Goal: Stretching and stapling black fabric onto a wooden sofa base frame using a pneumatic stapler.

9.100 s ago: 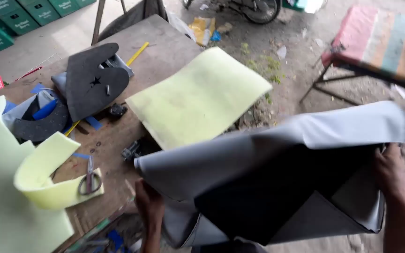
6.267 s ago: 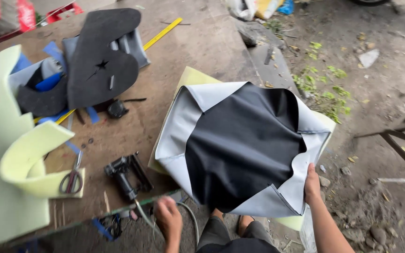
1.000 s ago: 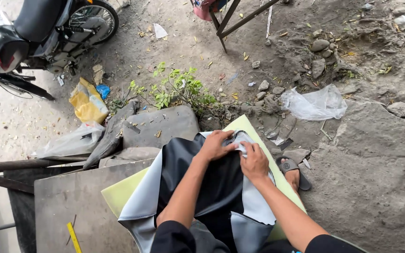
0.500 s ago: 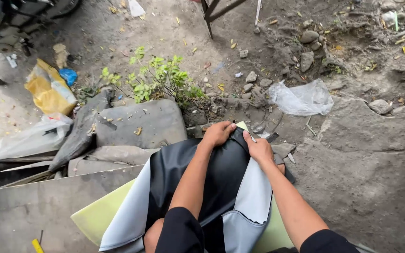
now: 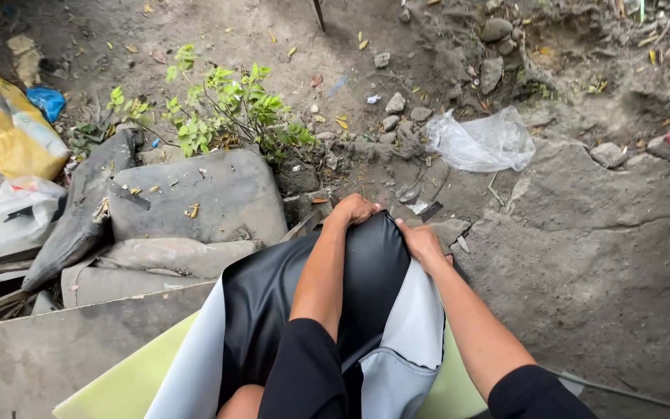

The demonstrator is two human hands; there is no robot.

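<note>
Left hand (image 5: 354, 209): closed over far edge of black-and-grey vinyl seat cover (image 5: 304, 302) | Right hand (image 5: 422, 242): gripping same edge | Cover lies on yellow-green foam sheet (image 5: 129, 380)

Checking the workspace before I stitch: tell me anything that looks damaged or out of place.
The worn grey seat cushions lie dumped on the ground beside the table, dusty and strewn with leaves. Litter surrounds them: a clear plastic bag and a yellow bag.

I see my left hand (image 5: 353, 209) and right hand (image 5: 422, 242) both gripping the far end of a black and grey seat cover (image 5: 273, 310), which lies over a yellow-green foam sheet (image 5: 129, 384). Beyond them sit an old grey cushion (image 5: 195, 198), a small green plant (image 5: 226, 109) and a clear plastic bag (image 5: 481, 142) on the dirt.
</note>
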